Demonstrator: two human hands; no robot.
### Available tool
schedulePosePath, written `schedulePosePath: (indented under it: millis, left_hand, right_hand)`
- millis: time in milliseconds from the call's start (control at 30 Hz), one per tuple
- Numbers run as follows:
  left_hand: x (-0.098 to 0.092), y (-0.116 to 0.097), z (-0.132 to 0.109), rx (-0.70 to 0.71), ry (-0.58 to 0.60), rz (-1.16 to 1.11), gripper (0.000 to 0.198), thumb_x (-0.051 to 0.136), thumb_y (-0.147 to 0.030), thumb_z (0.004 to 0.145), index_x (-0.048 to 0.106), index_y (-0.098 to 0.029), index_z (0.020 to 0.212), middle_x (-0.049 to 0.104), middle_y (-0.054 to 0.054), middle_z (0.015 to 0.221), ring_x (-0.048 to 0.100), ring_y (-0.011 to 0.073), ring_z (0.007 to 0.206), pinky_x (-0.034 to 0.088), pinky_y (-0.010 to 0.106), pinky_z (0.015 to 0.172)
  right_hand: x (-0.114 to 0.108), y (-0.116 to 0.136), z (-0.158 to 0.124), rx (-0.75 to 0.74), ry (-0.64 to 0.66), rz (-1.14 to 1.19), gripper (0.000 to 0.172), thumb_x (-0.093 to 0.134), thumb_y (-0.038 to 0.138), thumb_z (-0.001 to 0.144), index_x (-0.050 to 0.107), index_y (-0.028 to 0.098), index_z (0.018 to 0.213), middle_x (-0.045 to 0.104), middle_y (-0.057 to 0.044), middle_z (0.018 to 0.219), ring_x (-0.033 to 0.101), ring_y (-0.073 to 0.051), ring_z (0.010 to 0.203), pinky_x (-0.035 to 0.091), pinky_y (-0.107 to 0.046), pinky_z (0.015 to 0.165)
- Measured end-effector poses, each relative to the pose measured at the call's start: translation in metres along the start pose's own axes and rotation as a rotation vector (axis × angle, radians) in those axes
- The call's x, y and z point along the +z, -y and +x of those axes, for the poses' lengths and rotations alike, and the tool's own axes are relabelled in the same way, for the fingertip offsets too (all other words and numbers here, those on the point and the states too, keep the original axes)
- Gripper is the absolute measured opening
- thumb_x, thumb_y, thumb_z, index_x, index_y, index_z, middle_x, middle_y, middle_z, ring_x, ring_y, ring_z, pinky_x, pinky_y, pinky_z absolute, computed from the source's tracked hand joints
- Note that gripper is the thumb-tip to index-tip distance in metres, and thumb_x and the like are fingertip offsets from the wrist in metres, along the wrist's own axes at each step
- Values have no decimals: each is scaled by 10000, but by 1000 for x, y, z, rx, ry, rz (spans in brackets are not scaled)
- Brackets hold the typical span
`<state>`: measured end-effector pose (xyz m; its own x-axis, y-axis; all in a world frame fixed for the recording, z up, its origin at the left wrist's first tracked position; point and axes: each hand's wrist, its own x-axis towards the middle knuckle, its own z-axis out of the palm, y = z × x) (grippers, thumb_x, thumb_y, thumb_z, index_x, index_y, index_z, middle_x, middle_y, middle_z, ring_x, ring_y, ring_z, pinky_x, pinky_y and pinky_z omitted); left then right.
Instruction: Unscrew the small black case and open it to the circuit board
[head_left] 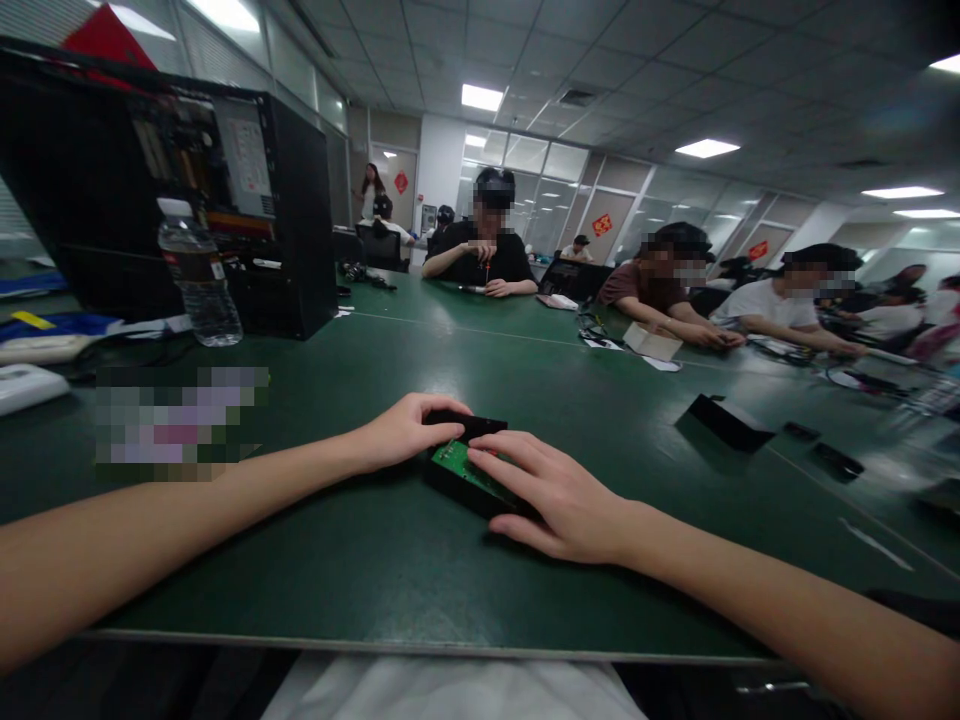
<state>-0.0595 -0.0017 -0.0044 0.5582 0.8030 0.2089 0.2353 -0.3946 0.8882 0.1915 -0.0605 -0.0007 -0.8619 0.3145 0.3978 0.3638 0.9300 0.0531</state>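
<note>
A black case [469, 492] with a green circuit board [452, 456] inside it lies on the green table [315, 590] in front of me. My left hand [411, 432] grips the case at its far left side, thumb over the near side and fingers behind a black upright part. Spread over the right part of the case is my right hand [551, 490], its fingertips on the board and its thumb along the near side. The right end of the case is hidden under that hand.
At the left stand an open computer tower [300, 220] and a water bottle [199, 280]. A black angled piece [724, 424] and small black parts [838, 462] lie at the right. Several people sit around the table's far side, near a small box [652, 341].
</note>
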Motion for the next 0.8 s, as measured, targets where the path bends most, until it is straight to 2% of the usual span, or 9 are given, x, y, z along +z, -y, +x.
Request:
schedulePosePath:
  millis: [133,367,667,800]
  left_hand:
    - [0,-3,0,-27,-38,-28,396,684,-425,834,730,-145,1110,745,76,1103,656,267,1049,497,352,921]
    - [2,-6,0,-102,-95,-66,406,673,-432,833,727,-140,1110,732,67,979,646,215,850,485,294,713]
    - [1,-6,0,-90,-95,-87,410,689,-451,816,743,-143,1082,750,68,1008,663,233,901,503,308,759]
    - [2,-4,1,-110,-159,-99,420,698,-450,784,746,-146,1070,754,64,1005,666,243,920,511,329,798]
  right_hand:
    - [1,1,3,21,13,36,510,532,410,1012,503,125,1435,505,-210,1444,484,-299,1335,476,-489,1093]
    - [4,8,6,36,-58,37,490,531,386,1012,525,122,1424,506,-212,1449,478,-306,1351,469,-494,1104]
    - [3,7,6,82,-3,54,507,560,390,1001,526,121,1429,457,-213,1500,456,-304,1377,456,-472,1124]
    - [5,10,11,135,-14,139,466,581,340,989,517,137,1405,481,-196,1486,499,-270,1352,476,-438,1114]
